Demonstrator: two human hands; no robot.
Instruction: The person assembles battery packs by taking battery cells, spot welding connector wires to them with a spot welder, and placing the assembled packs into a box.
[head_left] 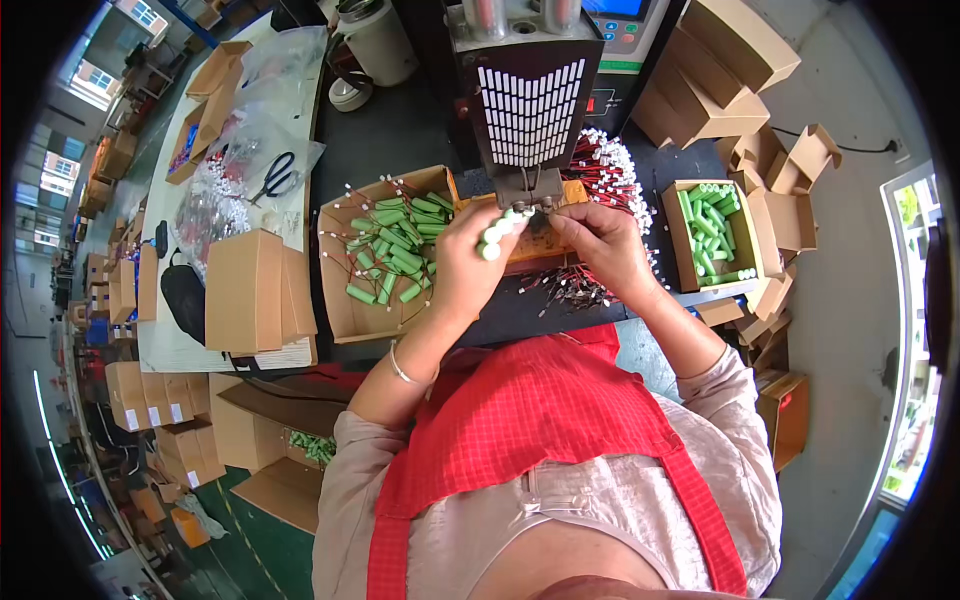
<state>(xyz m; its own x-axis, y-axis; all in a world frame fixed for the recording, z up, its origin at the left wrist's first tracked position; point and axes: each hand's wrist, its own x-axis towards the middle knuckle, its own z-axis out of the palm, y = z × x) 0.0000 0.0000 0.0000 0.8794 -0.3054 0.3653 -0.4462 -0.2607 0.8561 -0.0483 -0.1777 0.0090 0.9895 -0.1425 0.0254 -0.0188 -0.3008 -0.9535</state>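
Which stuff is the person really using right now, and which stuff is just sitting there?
In use:
left hand holding a green battery cell
right hand
welding machine
box of green cells with wires
red-and-black wire leads

Lying about:
scissors
closed cardboard boxes
black bag

Both hands — left hand (468,262), right hand (603,243) — hold green cells (497,232) under the welder head (530,190).

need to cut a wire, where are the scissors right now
In the head view the black-handled scissors lie on the person's left, on clear plastic bags on the table, beyond the open box of green cells.
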